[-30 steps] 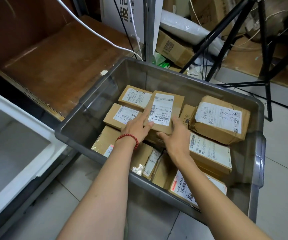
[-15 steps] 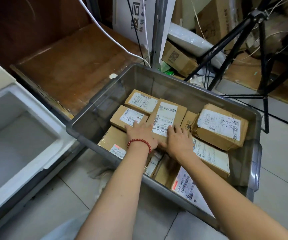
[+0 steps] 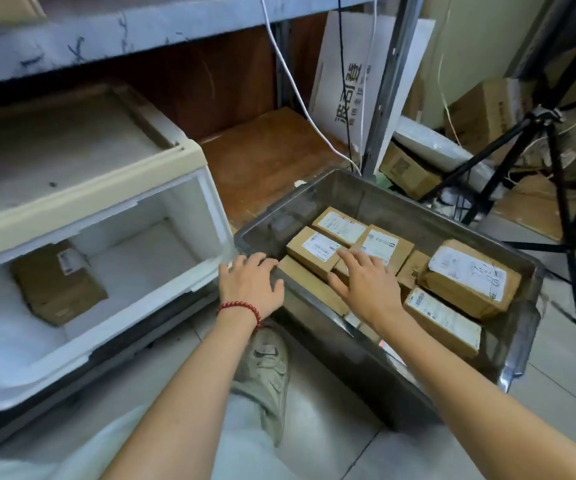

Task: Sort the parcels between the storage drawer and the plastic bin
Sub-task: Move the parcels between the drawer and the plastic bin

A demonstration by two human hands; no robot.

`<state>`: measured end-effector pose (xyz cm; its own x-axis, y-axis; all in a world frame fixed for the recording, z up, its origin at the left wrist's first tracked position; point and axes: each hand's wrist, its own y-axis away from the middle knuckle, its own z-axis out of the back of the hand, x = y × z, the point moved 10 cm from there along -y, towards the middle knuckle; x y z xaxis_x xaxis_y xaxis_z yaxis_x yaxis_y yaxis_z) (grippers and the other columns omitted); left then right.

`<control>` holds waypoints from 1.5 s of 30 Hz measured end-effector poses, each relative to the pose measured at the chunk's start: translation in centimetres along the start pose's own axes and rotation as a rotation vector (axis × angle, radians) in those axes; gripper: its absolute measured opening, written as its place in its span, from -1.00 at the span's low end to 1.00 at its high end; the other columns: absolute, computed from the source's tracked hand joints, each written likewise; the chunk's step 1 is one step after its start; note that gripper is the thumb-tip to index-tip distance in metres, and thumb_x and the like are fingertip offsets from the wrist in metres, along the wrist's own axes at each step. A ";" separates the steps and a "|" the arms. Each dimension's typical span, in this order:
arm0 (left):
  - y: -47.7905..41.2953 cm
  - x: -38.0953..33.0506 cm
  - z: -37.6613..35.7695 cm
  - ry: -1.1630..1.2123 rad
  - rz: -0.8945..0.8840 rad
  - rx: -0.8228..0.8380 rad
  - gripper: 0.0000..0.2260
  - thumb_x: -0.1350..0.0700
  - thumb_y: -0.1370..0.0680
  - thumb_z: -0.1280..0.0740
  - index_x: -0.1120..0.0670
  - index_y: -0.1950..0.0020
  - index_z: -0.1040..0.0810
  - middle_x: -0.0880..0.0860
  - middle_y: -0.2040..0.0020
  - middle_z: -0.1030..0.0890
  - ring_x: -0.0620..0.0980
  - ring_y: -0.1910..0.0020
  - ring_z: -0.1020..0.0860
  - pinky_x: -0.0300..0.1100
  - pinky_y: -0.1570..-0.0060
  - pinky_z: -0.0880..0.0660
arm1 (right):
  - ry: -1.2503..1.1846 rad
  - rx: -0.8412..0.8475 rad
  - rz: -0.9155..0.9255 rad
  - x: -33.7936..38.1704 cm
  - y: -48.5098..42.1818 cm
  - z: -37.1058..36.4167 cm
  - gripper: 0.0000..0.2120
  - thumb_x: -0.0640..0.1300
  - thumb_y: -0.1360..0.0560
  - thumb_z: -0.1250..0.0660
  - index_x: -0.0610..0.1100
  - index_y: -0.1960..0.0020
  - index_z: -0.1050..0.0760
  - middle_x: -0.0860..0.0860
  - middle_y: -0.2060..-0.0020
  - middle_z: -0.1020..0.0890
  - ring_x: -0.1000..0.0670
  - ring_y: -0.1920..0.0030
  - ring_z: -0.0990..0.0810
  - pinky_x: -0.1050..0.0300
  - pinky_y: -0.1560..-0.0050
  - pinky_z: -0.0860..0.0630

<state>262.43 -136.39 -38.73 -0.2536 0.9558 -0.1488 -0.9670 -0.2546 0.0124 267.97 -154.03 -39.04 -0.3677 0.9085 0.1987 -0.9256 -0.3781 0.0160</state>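
Head view: you're between picks, left hand (image 3: 250,284) and right hand (image 3: 366,285) at the bin (image 3: 400,209), fingers (image 3: 347,259) spread and empty; next, grip one parcel (image 3: 314,249) for the drawer (image 3: 123,327).

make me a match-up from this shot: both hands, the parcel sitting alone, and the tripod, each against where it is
Column one:
1. left hand
2. right hand
3. lone brown parcel
4. black tripod

Column two:
A. inside the white drawer
B. standing on the floor beyond the grey bin
C. at the left corner of the grey bin, red bead bracelet on its wrist
D. spread flat over the parcels inside the grey bin

Pairs: 1-C, 2-D, 3-A, 4-B
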 end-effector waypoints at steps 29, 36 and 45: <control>12.3 32.7 1.1 0.066 0.640 -0.054 -0.48 -0.09 -0.58 -0.20 0.00 -0.51 -0.19 0.10 -0.43 -0.32 0.13 -0.39 -0.29 0.03 -0.16 -0.42 | -0.041 0.157 0.738 37.7 -3.0 -9.8 -0.54 0.09 -0.62 -0.10 0.03 -0.49 -0.24 -0.06 -0.40 -0.37 -0.14 -0.35 -0.34 -0.05 -0.24 -0.38; 6.8 39.4 -2.6 0.056 0.786 0.045 -0.42 -0.14 -0.60 -0.16 -0.07 -0.56 -0.03 0.19 -0.52 -0.16 0.23 -0.43 -0.25 0.06 -0.28 -0.36 | 0.008 0.257 0.789 42.8 -9.1 -15.5 -0.52 0.11 -0.62 -0.11 0.08 -0.51 -0.15 -0.05 -0.45 -0.28 -0.14 -0.42 -0.27 -0.10 -0.25 -0.40; 4.4 46.4 -7.1 0.301 0.933 -0.080 -0.36 -0.16 -0.49 -0.34 0.13 -0.45 -0.27 0.18 -0.38 -0.36 0.21 -0.27 -0.43 0.05 -0.26 -0.42 | -0.324 0.536 0.591 46.7 -13.7 -23.7 -0.43 0.06 -0.61 -0.18 -0.04 -0.55 -0.08 -0.08 -0.49 -0.27 -0.13 -0.43 -0.32 0.00 -0.40 -0.29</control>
<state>246.63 -94.18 -52.65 -0.8866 0.2919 -0.3588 -0.3749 -0.9078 0.1878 261.40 -102.19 -53.15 -0.6564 0.4714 0.5889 -0.3933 -0.8801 0.2661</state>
